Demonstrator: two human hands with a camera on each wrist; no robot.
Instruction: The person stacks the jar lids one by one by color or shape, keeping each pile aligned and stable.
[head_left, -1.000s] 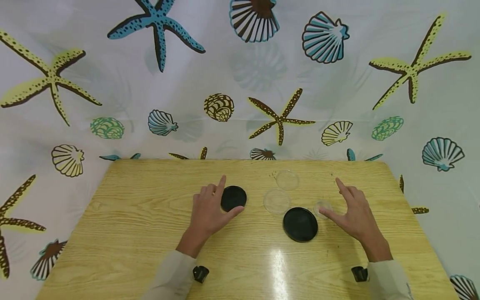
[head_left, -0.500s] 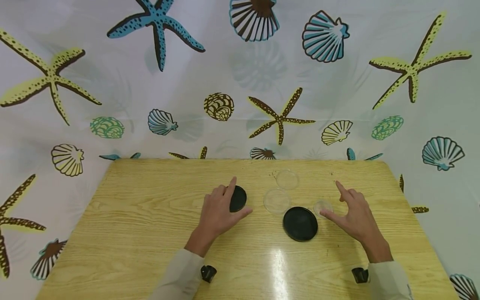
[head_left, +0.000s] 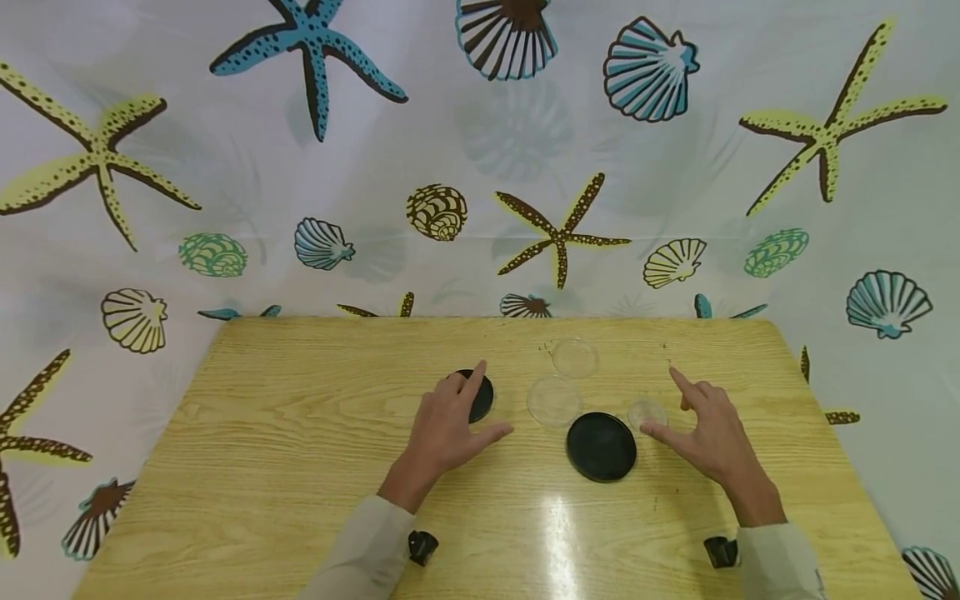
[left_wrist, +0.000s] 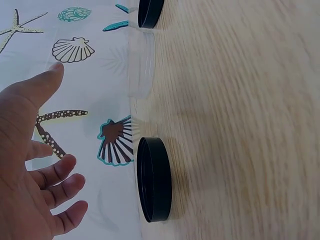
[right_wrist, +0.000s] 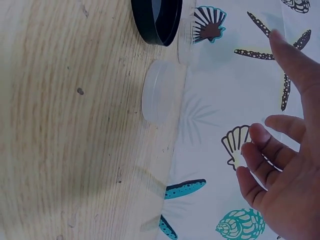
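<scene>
Both the smaller black lid [head_left: 483, 403], partly hidden by the left hand [head_left: 444, 427], and the small clear lid [head_left: 645, 412], by the right hand [head_left: 712, 433], are judged light and stiff, best pinched at the rim. Nothing is held, thumbs spread wide; less room is offered toward the table's [head_left: 285, 442] back edge.

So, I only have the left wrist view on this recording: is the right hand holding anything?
Observer: No, the head view shows the right hand with nothing in its grasp.
Reviewer: Is it touching anything?
Observer: Not the small clear round piece near it; the right wrist view shows its thumb apart from that.
Reviewer: And how many see-through ones are there altogether?
Observer: The head view shows three clear round pieces, all lying on the table.
</scene>
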